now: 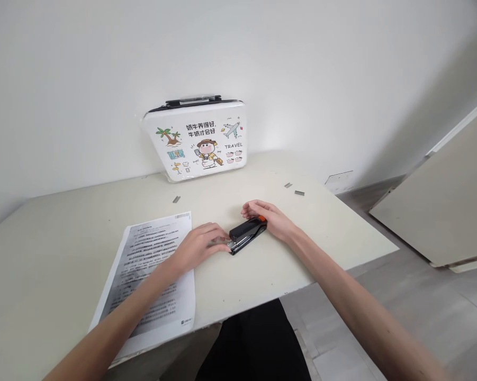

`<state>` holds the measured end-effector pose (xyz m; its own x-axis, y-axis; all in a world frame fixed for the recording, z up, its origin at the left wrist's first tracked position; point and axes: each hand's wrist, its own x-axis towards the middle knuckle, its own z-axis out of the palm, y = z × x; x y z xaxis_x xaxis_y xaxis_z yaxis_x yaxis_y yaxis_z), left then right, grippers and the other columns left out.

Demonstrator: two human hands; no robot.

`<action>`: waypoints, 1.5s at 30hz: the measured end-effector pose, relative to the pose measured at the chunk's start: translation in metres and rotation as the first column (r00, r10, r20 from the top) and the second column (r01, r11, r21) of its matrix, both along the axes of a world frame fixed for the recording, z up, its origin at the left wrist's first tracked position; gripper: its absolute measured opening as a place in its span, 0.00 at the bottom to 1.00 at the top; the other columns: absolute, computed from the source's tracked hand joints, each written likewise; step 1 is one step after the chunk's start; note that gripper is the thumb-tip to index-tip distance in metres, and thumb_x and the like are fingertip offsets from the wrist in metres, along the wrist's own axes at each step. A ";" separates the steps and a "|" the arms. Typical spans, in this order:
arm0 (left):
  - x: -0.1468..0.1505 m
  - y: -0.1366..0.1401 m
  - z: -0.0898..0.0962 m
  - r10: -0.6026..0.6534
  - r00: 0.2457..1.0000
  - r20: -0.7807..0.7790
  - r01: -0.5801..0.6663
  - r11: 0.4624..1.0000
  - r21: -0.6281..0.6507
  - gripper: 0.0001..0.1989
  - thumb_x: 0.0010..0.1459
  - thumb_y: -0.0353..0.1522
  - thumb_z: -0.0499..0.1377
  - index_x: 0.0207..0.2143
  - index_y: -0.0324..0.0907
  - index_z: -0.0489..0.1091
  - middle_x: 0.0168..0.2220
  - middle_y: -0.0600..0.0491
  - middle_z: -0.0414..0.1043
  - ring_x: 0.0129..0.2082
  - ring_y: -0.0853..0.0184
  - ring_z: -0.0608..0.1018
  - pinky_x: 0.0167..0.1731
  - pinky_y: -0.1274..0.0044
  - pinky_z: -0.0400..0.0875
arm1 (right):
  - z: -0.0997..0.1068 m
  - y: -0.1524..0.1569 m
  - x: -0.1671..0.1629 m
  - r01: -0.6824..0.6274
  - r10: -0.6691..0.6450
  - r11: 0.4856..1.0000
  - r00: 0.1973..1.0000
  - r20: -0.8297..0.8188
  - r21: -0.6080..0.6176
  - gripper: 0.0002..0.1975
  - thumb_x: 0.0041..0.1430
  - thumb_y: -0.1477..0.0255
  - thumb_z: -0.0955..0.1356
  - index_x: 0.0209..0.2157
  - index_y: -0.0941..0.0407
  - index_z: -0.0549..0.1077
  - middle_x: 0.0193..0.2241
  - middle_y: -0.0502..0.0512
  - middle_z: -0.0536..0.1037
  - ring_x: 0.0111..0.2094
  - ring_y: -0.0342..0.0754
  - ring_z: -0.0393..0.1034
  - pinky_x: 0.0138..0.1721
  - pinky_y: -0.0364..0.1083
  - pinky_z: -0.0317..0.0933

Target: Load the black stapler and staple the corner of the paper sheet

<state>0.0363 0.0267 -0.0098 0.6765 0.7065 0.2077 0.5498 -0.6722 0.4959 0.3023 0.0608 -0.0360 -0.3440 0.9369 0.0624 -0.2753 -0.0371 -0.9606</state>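
A black stapler [246, 228] with an orange part at its rear end lies slantwise on the table. Its top arm is raised a little at the front, above a shiny metal tray. My left hand [200, 246] has its thumb and fingertips on the stapler's front end. Around the rear end, by the orange part, my right hand [273, 219] is curled and steadies it. Whether anything small is between my left fingertips I cannot make out. Printed sheets of paper [151, 275] lie under my left forearm.
A white case [202, 140] with cartoon prints and a black handle leans against the wall. Short staple strips lie about: one strip [177, 199] in front of the case, another strip [299, 193] at the right with one beside it. The table edge [262, 301] runs close to me.
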 end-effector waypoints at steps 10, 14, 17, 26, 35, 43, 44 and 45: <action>0.007 0.014 -0.014 -0.023 0.995 -0.100 0.042 0.979 0.198 0.23 0.71 0.50 0.53 0.37 0.44 0.76 0.39 0.51 0.77 0.39 0.62 0.78 0.38 0.72 0.67 | 0.000 -0.001 0.001 0.014 -0.014 1.000 1.000 0.018 -0.005 0.21 0.58 0.50 0.74 0.39 0.53 0.80 0.41 0.54 0.82 0.45 0.50 0.73 0.55 0.50 0.63; 0.005 0.015 -0.020 0.009 0.996 -0.088 0.013 0.971 0.238 0.21 0.71 0.49 0.53 0.37 0.45 0.77 0.39 0.52 0.77 0.38 0.64 0.78 0.36 0.74 0.66 | 0.001 -0.003 0.001 0.019 -0.019 1.000 1.000 0.018 -0.008 0.18 0.60 0.52 0.74 0.39 0.53 0.80 0.40 0.53 0.81 0.44 0.48 0.73 0.53 0.48 0.63; 0.005 0.016 -0.021 0.006 0.996 -0.086 0.014 0.974 0.224 0.23 0.71 0.50 0.52 0.36 0.45 0.78 0.37 0.53 0.78 0.37 0.65 0.78 0.36 0.74 0.66 | 0.001 -0.005 0.000 0.031 -0.031 0.999 0.999 0.022 -0.010 0.18 0.60 0.52 0.74 0.38 0.53 0.79 0.40 0.52 0.81 0.44 0.48 0.72 0.52 0.47 0.63; -0.003 0.005 -0.007 0.019 0.996 -0.083 -0.006 0.988 0.153 0.21 0.70 0.51 0.55 0.45 0.46 0.78 0.37 0.53 0.77 0.38 0.63 0.78 0.37 0.73 0.69 | 0.004 -0.013 -0.004 0.034 -0.033 0.999 0.996 0.083 -0.019 0.18 0.60 0.53 0.74 0.38 0.53 0.78 0.39 0.52 0.79 0.43 0.48 0.71 0.49 0.47 0.63; -0.100 0.011 -0.002 0.498 0.865 -0.064 -0.454 0.829 0.326 0.14 0.71 0.42 0.53 0.49 0.46 0.73 0.47 0.47 0.75 0.50 0.54 0.76 0.54 0.60 0.70 | 0.014 -0.029 -0.019 0.057 -0.120 0.989 0.852 0.509 0.139 0.21 0.69 0.51 0.64 0.34 0.52 0.77 0.36 0.52 0.80 0.38 0.49 0.69 0.40 0.47 0.59; -0.128 0.000 -0.030 0.625 0.771 -0.123 -0.595 0.775 0.213 0.23 0.72 0.46 0.49 0.60 0.43 0.65 0.65 0.43 0.64 0.67 0.51 0.63 0.66 0.56 0.59 | 0.013 -0.041 -0.032 0.133 -0.205 0.978 0.752 0.627 0.161 0.24 0.72 0.52 0.60 0.31 0.52 0.76 0.33 0.50 0.78 0.36 0.50 0.68 0.39 0.46 0.58; -0.125 -0.002 -0.031 0.624 0.774 -0.113 -0.597 0.777 0.201 0.23 0.72 0.46 0.50 0.60 0.44 0.65 0.65 0.44 0.64 0.67 0.51 0.63 0.66 0.57 0.59 | 0.013 -0.041 -0.032 0.131 -0.202 0.979 0.748 0.633 0.158 0.24 0.71 0.52 0.60 0.31 0.52 0.76 0.32 0.50 0.78 0.36 0.49 0.68 0.39 0.46 0.58; -0.122 -0.004 -0.032 0.623 0.775 -0.107 -0.599 0.778 0.190 0.23 0.71 0.47 0.51 0.60 0.45 0.65 0.64 0.44 0.64 0.66 0.51 0.64 0.66 0.57 0.59 | 0.013 -0.041 -0.032 0.129 -0.199 0.979 0.744 0.637 0.155 0.23 0.71 0.52 0.60 0.31 0.52 0.76 0.32 0.50 0.77 0.36 0.49 0.67 0.39 0.46 0.58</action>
